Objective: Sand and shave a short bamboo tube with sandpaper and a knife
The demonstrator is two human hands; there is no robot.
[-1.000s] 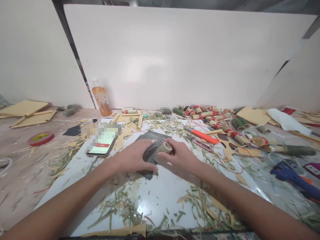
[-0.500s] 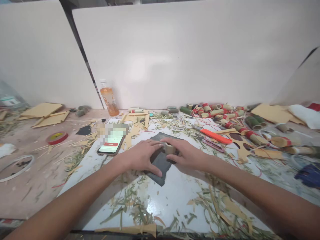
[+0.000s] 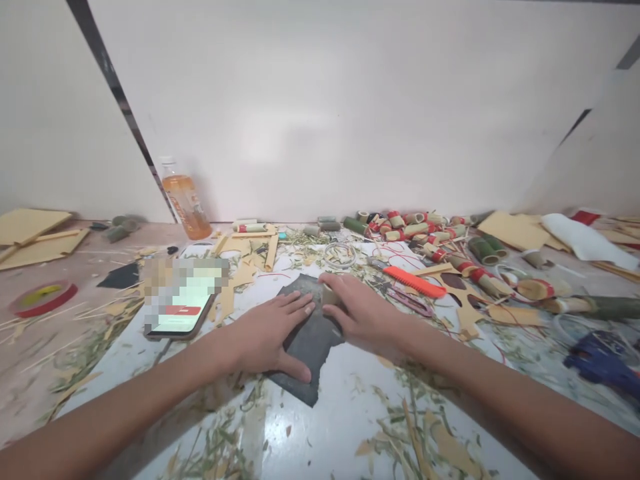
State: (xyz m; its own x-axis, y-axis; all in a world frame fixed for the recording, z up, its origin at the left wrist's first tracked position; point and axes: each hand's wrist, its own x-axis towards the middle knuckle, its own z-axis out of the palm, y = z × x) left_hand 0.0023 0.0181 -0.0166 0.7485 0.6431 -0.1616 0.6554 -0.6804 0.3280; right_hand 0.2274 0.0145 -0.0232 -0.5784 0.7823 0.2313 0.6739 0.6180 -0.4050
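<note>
Since half a second ago: left hand has flattened out; its fingertips, close against the tube then, now lie just short of it. More of the dark sheet shows. Whole view has swung a little to the right.

Clock taken from the sheet, 12 pointing at the pale wall panel.

Left hand: nothing gripped. Palm down, fingers spread and thumb apart, pressing the sheet's 9 o'clock side onto the white work surface.

Right hand: closed on a short bamboo tube, forefinger and thumb around it. Tube at the sheet's 1 o'clock edge, partly hidden and blurred; cannot tell whether it touches the sheet.

Around: phone between 9 and 10, screen lit; bottle of orange drink between 10 and 11, upright. Red-banded bamboo pieces heaped between 1 and 2. Orange-handled cutter at 2, blue tool at 3. Green shavings scattered between 7 and 8.
</note>
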